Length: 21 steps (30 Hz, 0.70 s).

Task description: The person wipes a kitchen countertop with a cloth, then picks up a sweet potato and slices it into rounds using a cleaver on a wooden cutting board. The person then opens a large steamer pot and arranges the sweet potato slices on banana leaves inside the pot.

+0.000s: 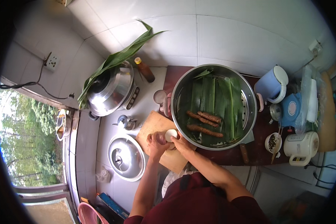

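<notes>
My left hand [157,144] is closed around a small clear container with a pinkish tint [160,138], over a wooden cutting board [170,161]. A round white lid or small dish [171,135] is between the fingers of my right hand [181,142], close beside that container. Right of my hands stands a large metal steamer pot [253,112] with pink-wrapped handles. Long green leaves [207,96] line its perforated bottom, and several brown elongated pieces of food [204,131] lie on them.
Left are a domed metal lid [127,168], a small metal pot [126,122] and a covered wok [112,98] with leaves on top. A brown bottle [145,71] stands behind. Right are a cleaver [244,153], a bowl with chopsticks [271,141], a white appliance [299,144] and a blue jug [268,82].
</notes>
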Motion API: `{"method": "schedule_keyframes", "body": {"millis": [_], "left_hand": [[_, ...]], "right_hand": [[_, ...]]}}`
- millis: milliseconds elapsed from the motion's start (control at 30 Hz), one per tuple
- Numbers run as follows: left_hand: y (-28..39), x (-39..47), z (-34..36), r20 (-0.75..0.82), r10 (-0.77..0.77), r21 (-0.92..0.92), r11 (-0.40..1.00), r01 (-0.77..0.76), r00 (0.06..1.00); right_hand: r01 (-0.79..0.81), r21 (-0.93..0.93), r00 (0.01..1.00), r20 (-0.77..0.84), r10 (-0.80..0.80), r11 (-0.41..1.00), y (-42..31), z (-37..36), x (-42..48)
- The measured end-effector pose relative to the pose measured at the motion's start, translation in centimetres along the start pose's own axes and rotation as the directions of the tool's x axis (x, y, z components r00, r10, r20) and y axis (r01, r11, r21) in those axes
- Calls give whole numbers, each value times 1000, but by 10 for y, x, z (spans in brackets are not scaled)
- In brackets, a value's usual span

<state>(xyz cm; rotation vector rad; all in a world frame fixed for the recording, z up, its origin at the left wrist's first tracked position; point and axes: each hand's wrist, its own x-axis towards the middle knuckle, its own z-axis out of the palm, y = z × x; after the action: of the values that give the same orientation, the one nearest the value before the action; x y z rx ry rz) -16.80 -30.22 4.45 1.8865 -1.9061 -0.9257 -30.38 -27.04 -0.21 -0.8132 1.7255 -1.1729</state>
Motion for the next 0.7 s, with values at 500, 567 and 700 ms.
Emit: {"method": "schedule_keyframes", "body": {"millis": [500,567,700], "left_hand": [[9,-53,4,-234,-145,-800,591,-105,961],[32,-68,-21,-307,-124,-727,671,-148,944],[78,-89,-72,-418,-22,-735,596,-324,908]], "right_hand": [[138,-73,988,87,-132,988,-83,-26,-41],[175,76,973,141,-184,982,-97,-29,-51],[427,109,898,64,-435,897,-173,-49,-81]]}}
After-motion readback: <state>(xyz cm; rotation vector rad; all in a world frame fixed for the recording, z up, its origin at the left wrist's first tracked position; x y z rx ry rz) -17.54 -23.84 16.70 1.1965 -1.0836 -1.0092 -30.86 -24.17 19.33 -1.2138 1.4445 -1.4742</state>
